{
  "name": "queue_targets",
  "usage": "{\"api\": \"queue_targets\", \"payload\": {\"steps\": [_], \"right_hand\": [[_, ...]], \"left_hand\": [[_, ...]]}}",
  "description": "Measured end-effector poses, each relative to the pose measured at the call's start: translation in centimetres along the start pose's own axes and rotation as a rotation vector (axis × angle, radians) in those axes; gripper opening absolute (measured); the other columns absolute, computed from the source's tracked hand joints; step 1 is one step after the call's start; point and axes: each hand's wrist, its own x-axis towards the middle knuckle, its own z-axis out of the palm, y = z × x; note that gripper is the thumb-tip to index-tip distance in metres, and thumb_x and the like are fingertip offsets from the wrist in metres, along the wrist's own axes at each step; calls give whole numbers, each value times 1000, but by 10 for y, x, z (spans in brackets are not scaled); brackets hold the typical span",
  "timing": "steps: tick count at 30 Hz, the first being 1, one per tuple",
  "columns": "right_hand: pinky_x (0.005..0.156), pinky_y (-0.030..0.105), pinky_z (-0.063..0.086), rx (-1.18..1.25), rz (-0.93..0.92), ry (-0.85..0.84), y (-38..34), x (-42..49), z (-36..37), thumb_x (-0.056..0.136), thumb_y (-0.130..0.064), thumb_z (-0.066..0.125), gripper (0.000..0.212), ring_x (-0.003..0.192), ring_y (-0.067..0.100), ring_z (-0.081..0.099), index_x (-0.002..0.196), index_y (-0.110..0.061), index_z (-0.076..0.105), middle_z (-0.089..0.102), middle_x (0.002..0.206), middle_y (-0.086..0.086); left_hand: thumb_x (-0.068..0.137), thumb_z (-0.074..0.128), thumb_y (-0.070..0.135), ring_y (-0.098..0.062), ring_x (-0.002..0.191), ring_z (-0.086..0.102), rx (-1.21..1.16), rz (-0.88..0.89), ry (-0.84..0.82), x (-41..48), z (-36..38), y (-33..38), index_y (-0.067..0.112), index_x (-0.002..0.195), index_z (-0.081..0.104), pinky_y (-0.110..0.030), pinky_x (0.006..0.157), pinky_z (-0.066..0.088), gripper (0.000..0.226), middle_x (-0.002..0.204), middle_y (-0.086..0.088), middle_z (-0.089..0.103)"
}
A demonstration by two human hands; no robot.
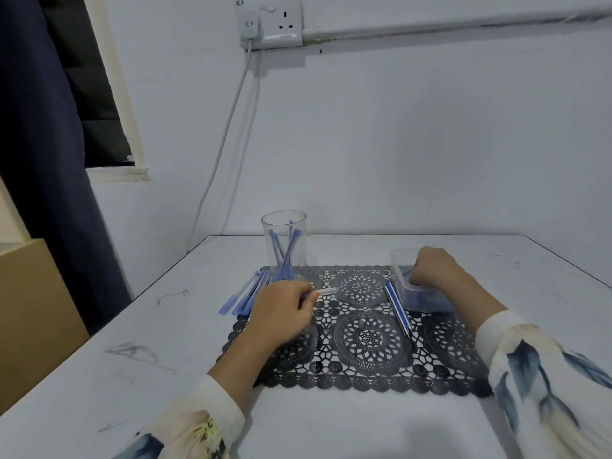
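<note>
Pen (328, 290) is sitting pinched in my left hand (281, 311), level, likely awaiting a cap; my right hand (430, 266) is digging in the clear box (398, 270), grasp unseen.

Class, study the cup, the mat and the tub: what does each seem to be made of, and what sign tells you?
Cup: clear, glossy plastic, perhaps glass; the pens inside show through its wall.
Mat: black, matt, probably moulded plastic or vinyl; the table shows through its lace-like cut-outs.
Tub: likely plastic, clear but slightly cloudy; its walls look thin and blue shows through them.
</note>
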Motion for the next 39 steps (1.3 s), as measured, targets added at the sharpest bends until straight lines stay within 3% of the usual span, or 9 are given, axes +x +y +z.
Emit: {"api": "queue_targets", "payload": {"steps": [10, 12, 15, 18, 22, 30, 35, 37, 39], "right_hand": [[72, 24, 40, 13, 50, -29, 0, 1, 0, 84, -20, 61, 33, 106, 26, 56, 111, -2, 55, 60, 115, 13], [71, 24, 40, -2, 40, -18, 0, 0, -1, 82, -18, 63, 27, 102, 26, 57, 104, -4, 56, 61, 108, 13], [60, 24, 39, 29, 48, 0, 0, 1, -3, 76, -12, 66, 17, 85, 25, 55, 78, -7, 51, 54, 82, 7], [53, 23, 39, 150, 36, 99, 0, 7, -4, 76, -7, 63, 5, 79, 26, 57, 79, -4, 64, 61, 77, 8], [69, 23, 43, 415, -56, 235, -3, 8, -9, 83, -4, 56, 19, 89, 26, 63, 89, -7, 74, 71, 94, 11], [67, 20, 45, 835, -268, 220, -26, -31, -11, 88, 4, 51, 22, 70, 14, 59, 95, -1, 72, 66, 80, 10], [84, 18, 44, 641, -400, 297, -41, -50, 1, 84, 0, 62, 21, 85, 15, 63, 99, -10, 73, 71, 92, 7], [83, 15, 38, 534, -465, 326, -42, -55, 10, 86, -3, 61, 20, 92, 17, 63, 102, -8, 71, 70, 98, 7], [82, 22, 40, 440, -541, 386, -42, -58, 21, 87, -4, 60, 18, 93, 24, 60, 101, -6, 71, 66, 97, 9]], "left_hand": [[94, 45, 37, -11, 73, 57, 5, 9, -4, 1, 2, -1, 23, 93, 67, -26, 67, 45, 26, 76, 5, 65], [94, 46, 38, -11, 73, 57, 1, 7, -5, 1, 2, -1, 23, 93, 67, -27, 68, 46, 26, 75, 4, 65], [94, 45, 39, -11, 72, 57, 2, 7, -7, 1, 2, -1, 23, 93, 67, -28, 69, 47, 27, 74, 4, 65], [94, 45, 38, -10, 71, 56, -9, 7, -6, 1, 1, 0, 23, 93, 67, -25, 65, 43, 26, 73, 5, 64], [94, 46, 38, -11, 72, 56, -31, -6, 2, -1, 0, -1, 24, 95, 68, -26, 66, 44, 26, 73, 6, 63], [94, 46, 38, -10, 70, 54, -48, -26, 12, -3, 0, -2, 24, 95, 67, -25, 62, 40, 25, 70, 8, 59], [93, 48, 38, -11, 73, 57, -69, -26, 10, -5, 2, -4, 23, 97, 68, -25, 67, 44, 25, 75, 6, 65], [93, 49, 38, -11, 77, 59, -81, -27, 15, -5, 2, -4, 23, 97, 69, -26, 70, 46, 25, 80, 6, 68], [93, 49, 38, -10, 78, 59, -89, -25, 20, -5, 2, -3, 24, 97, 69, -25, 71, 46, 25, 82, 7, 68]]}}
